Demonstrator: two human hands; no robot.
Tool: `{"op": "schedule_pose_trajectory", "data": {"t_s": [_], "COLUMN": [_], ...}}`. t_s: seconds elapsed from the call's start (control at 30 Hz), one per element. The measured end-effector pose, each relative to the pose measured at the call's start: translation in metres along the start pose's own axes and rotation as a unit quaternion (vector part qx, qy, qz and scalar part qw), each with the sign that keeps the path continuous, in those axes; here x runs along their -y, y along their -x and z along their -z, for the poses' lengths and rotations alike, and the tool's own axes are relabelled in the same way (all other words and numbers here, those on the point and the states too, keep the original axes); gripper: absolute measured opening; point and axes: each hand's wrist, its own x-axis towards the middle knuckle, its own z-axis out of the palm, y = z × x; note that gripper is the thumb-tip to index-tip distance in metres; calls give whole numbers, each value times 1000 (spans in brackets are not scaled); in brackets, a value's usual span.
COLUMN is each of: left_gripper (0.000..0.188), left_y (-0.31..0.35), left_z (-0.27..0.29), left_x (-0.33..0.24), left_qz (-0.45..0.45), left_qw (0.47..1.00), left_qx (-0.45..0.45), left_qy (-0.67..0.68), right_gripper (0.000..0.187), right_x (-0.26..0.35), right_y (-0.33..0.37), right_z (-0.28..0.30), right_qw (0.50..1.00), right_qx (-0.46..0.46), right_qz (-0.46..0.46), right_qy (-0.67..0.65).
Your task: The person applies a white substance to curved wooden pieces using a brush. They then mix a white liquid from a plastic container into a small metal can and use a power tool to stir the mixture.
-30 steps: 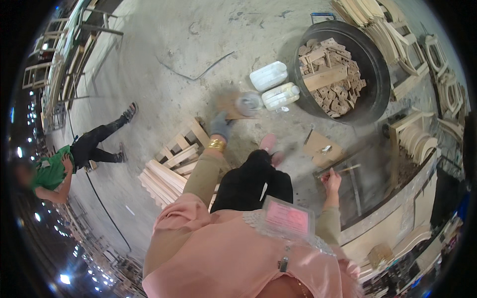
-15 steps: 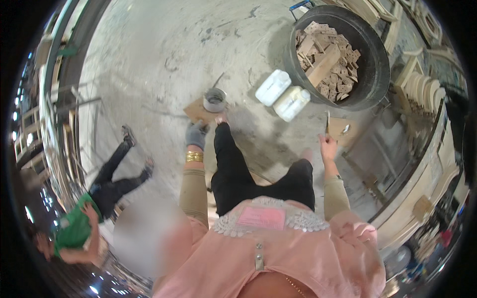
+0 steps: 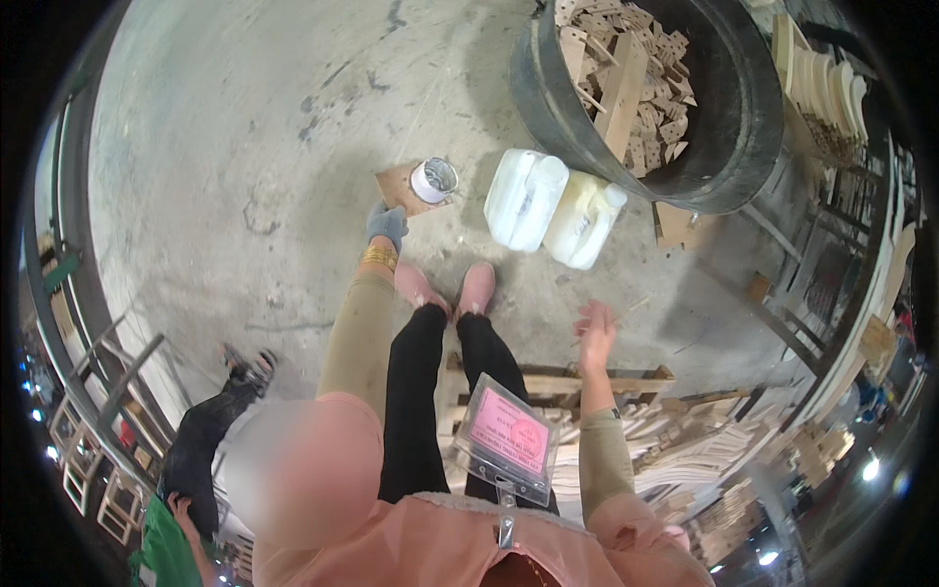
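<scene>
My left hand (image 3: 385, 225), in a grey glove, grips the near edge of a small brown board (image 3: 397, 190). On the board's right part stands a white can (image 3: 428, 183) with grey matter inside; whether the board touches the floor I cannot tell. My right hand (image 3: 596, 338) is bare and apart from the board, to the right of my legs. A thin stick-like tool (image 3: 629, 312) sticks out from its fingers, faint and blurred. Two white plastic jugs (image 3: 518, 201) stand side by side on the floor, right of the can.
A big black tub (image 3: 548, 98) full of wooden offcuts (image 3: 626, 98) stands behind the jugs. Stacked curved wooden parts (image 3: 675, 455) and a pallet (image 3: 577, 380) lie near me at right. Metal frames (image 3: 108, 391) line the left, where a person in green (image 3: 161, 548) is.
My view has shifted, and my feet now stand close together. My left hand still grips the board with the can. The right hand has come nearer my body, away from the brown piece beside the tub.
</scene>
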Motion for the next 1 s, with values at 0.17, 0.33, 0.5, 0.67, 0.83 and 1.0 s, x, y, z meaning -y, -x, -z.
{"op": "schedule_pose_trajectory", "data": {"t_s": [0.17, 0.33, 0.5, 0.67, 0.83, 1.0], "left_gripper": [25, 25, 29, 31, 31, 37], "left_y": [-100, -137, -3, 77, 74, 62], "left_z": [-38, -41, -109, -178, -202, -177], "left_x": [27, 40, 60, 58, 49, 33], "left_qz": [-34, -40, -171, -282, -251, -272], "left_qw": [999, 960, 974, 880, 848, 842], "left_qx": [-22, -202, 146, 124, 79, 85], "left_qy": [28, -190, 7, -361, -460, -457], "right_gripper": [30, 28, 22, 21, 47, 56], "right_x": [-35, -67, -55, 39, 109, 121], "right_y": [-44, -56, -55, -72, -106, -125], "right_z": [-29, -12, 3, -66, -128, -165], "right_qw": [990, 988, 993, 958, 858, 799], "right_qx": [-46, -37, -86, -11, -42, -1], "right_qz": [-25, -17, 33, 252, 316, 245], "right_qy": [-135, -146, -79, 137, 402, 549]}}
